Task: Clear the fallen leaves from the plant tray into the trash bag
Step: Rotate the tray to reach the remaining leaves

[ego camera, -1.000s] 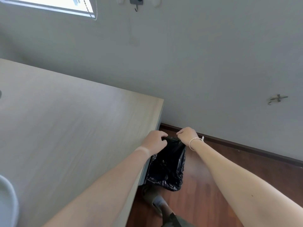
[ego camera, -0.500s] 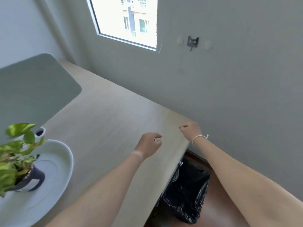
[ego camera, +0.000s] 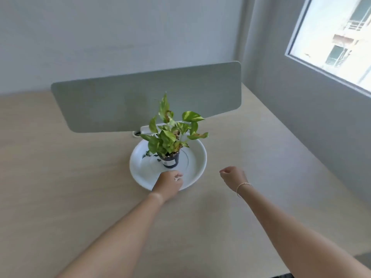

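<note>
A round white plant tray (ego camera: 195, 167) lies on the wooden desk (ego camera: 80, 187). In it stands a small dark pot (ego camera: 170, 159) with a green and yellow leafy plant (ego camera: 170, 133). Dark bits, perhaps fallen leaves (ego camera: 149, 154), lie in the tray left of the pot. My left hand (ego camera: 168, 183) hovers over the tray's near rim, fingers curled, nothing visible in it. My right hand (ego camera: 232, 177) is a loose fist above the desk, right of the tray, apart from it. The trash bag is out of view.
A grey-green desk divider panel (ego camera: 148, 99) stands upright behind the tray. A grey wall with a window (ego camera: 339, 37) runs along the desk's right side. The desk's near right corner ends at about (ego camera: 321, 263).
The view has swung left from the black trash bag on the floor to the plant tray. Both hands left the bag and moved over the desk; the left hand now reaches the tray's rim.
</note>
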Available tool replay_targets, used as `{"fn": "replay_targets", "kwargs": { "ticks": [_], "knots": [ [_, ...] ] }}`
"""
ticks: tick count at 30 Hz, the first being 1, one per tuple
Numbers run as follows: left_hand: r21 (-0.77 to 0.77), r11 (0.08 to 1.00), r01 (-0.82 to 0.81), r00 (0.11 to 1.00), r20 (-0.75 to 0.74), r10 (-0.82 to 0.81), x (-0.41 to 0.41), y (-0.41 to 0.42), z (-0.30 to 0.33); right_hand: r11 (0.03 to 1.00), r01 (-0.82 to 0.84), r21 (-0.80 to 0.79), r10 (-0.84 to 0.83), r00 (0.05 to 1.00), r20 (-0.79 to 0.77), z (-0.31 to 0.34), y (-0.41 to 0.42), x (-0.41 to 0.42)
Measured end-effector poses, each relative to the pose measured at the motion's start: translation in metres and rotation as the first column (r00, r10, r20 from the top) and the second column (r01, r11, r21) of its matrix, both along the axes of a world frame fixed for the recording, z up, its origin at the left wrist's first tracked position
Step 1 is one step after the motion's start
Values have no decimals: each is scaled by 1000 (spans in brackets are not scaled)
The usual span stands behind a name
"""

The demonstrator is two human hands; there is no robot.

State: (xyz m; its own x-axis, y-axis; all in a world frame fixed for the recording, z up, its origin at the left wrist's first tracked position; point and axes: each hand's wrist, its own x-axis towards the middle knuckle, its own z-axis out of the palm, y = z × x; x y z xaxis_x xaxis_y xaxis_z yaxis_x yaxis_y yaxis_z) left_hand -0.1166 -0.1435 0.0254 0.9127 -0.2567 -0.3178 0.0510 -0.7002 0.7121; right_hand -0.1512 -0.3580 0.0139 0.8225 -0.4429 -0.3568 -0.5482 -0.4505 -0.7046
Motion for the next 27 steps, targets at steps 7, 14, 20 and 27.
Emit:
{"fn": "replay_targets", "kwargs": {
  "ticks": [7, 14, 20, 27],
  "knots": [
    [59, 967, -249, 968, 32, 247, 4, 82, -11, 986, -160, -55, 156, 985, -67, -22, 50, 33],
    [121, 946, -302, 953, 81, 293, 22, 93, -21, 991, -61, 120, 70, 995, -76, -41, 56, 46],
    [143, 942, -304, 952, 64, 298, 47, 94, -22, 968, 31, 248, -18, 998, -54, -46, 54, 62],
    [122, 922, -368, 930, 51, 364, 79, 98, -28, 928, 138, 345, -125, 990, -60, -49, 43, 86]
  ]
}}
